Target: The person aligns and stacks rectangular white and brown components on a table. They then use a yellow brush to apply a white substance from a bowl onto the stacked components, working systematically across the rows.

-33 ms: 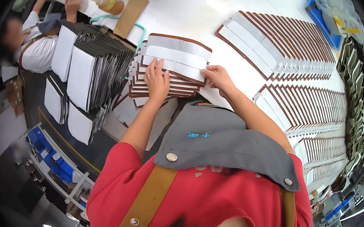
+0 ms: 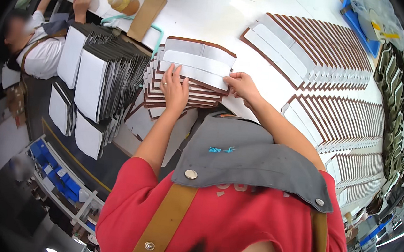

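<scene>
A white panel with brown edging (image 2: 198,60) tops a fanned stack of similar panels (image 2: 185,95) at the table's near edge. My left hand (image 2: 174,88) lies on its lower left part, fingers stretched out and somewhat apart. At the panel's right edge, my right hand (image 2: 242,87) pinches the border between thumb and fingers. Parts of the lower panels are hidden by my left hand and forearm.
Rows of overlapping brown-edged panels (image 2: 316,49) cover the table's right side. Tall stacks of dark pieces with white faces (image 2: 90,81) stand at left, near a co-worker (image 2: 43,52). A yellowish bottle (image 2: 125,5), brown cardboard (image 2: 146,17) and blue tray (image 2: 362,32) lie farther back.
The co-worker at the left has shifted their head slightly. My hands and the top panel stay almost in place.
</scene>
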A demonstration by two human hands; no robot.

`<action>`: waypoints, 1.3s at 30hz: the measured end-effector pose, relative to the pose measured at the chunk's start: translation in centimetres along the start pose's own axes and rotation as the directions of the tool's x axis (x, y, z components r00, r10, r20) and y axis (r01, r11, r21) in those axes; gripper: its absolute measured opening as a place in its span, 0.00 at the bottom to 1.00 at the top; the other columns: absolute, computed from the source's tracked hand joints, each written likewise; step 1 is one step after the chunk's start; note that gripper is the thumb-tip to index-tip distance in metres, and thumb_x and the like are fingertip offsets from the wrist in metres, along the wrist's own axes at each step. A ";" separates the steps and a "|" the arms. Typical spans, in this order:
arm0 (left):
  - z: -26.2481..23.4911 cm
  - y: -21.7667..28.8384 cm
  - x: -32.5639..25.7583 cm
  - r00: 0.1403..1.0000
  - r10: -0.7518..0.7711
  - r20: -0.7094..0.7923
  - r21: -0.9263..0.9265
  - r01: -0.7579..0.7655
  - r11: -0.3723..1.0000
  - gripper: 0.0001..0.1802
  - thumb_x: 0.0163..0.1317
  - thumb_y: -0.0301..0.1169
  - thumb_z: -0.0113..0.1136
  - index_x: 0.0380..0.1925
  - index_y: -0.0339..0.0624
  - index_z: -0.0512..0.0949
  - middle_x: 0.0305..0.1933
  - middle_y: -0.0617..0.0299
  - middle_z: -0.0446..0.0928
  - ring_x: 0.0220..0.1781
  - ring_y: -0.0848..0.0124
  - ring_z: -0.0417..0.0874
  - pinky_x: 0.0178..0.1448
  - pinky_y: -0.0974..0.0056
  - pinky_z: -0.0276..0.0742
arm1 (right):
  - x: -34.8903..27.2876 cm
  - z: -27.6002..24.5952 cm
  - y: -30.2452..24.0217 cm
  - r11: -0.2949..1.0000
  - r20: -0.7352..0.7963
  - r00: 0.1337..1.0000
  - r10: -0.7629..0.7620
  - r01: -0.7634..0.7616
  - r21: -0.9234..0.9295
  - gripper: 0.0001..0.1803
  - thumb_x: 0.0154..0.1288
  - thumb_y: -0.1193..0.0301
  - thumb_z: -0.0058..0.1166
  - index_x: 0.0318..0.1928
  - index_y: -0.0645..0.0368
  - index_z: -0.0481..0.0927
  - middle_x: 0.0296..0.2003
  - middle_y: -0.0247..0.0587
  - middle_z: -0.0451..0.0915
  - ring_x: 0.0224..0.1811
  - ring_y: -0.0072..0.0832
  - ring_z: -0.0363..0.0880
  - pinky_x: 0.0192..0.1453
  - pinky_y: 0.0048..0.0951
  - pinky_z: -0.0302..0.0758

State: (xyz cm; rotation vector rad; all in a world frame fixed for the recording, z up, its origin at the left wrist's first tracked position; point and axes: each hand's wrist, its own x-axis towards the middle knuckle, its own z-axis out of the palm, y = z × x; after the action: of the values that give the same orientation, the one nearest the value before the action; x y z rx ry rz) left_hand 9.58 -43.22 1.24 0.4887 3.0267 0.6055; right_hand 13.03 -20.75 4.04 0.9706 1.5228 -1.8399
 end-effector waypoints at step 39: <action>6.4 12.8 17.6 0.925 0.279 0.258 -0.422 -0.152 0.894 0.15 0.57 0.30 0.53 0.44 0.38 0.68 0.31 0.56 0.74 0.31 0.64 0.76 0.38 0.62 0.72 | -1.9 -17.2 3.1 0.977 -0.658 0.724 -0.206 0.183 -0.105 0.12 0.56 0.65 0.53 0.27 0.62 0.72 0.18 0.34 0.74 0.18 0.19 0.73 0.19 0.22 0.68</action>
State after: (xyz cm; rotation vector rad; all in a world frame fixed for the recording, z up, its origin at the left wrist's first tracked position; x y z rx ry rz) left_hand -2.85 -24.27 0.95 0.8179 2.4770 1.0152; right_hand 19.66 -4.62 2.20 1.6309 2.1335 -1.6684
